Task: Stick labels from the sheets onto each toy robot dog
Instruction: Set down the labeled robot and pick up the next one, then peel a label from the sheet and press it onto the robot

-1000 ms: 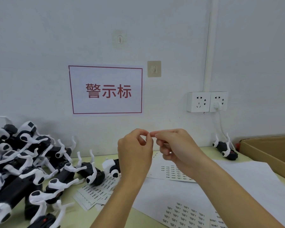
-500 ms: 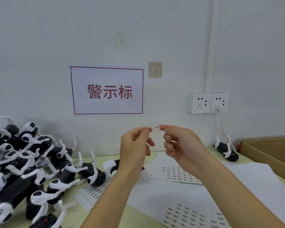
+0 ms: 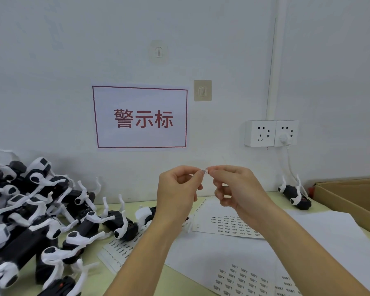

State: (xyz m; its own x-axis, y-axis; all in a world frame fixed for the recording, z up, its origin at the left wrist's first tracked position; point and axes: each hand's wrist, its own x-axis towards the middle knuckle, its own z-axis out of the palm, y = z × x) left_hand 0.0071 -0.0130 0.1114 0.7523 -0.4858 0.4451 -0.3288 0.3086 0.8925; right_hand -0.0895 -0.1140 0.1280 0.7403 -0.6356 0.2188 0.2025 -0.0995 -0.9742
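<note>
A tiny white label with black print is held up in front of the wall, pinched between the fingertips of my left hand and my right hand. Below them lie label sheets: one under my right wrist, a stack beside the dogs, another near the front edge. A black-and-white toy robot dog lies on its back just left of my left forearm. Several more dogs are heaped at the left.
One single toy dog lies by the wall at the right, beside an open cardboard box. A large white paper covers the table's right half. A plugged cable hangs from the wall sockets.
My hands parted half a second ago with the label on my right fingertips, and now they have come together again, both pinching it.
</note>
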